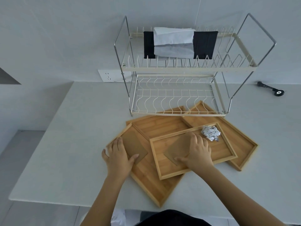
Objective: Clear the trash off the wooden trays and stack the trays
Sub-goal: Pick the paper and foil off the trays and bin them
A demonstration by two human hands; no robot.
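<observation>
We press our left hand (118,156) flat, fingers spread, on a thin brown cardboard rectangle (134,148) that lies in the large bamboo tray (151,181) nearest us; the palm sits on the card's left edge, the thumb lies across its near corner, and nothing is clenched. We cannot tell whether the fingertips have hooked under the card.

Our right hand (197,152) rests the same way, open and flat, on a second brown cardboard rectangle (178,148) inside the smaller bamboo tray (228,156), which lies tilted on top of the large one. Just beyond the right fingertips, in that same smaller tray's far corner, sits a crumpled ball of white printed paper (211,132), close to the fingers but apart from them.

Further out from both hands, two more bamboo trays overlap: one (156,123) beyond the left hand, one (239,141) to the right of the right hand, under the smaller tray. Past them stands a two-tier wire dish rack (179,69) on the white countertop (68,144), with black and white folded cloths (177,44) on its upper tier.
</observation>
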